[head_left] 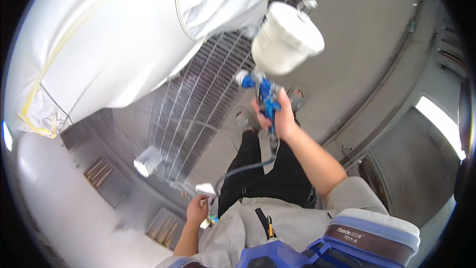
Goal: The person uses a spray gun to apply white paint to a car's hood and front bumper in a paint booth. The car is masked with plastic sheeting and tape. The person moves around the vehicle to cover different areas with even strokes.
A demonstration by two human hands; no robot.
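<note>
My right hand point(277, 114) is wrapped around a blue and silver spray gun point(265, 94), with a white cup point(285, 39) on top and a dark hose point(248, 167) hanging from its base. The gun is held out over the grating, close to a white curved panel point(94, 59) partly wrapped in pale sheeting and yellow tape. My left hand point(197, 209) is down beside my hip with bent fingers pressed together. Whatever it grips, if anything, is too small to make out, near the hose and some small objects at my side.
A metal floor grating point(213, 64) runs beneath the panel, with a clear plastic container point(148, 161) at its lower left. My feet stand on grey floor point(347, 54). Curved walls with slatted vents point(99, 173) surround me, and a blue respirator point(372, 233) sits at the lower edge.
</note>
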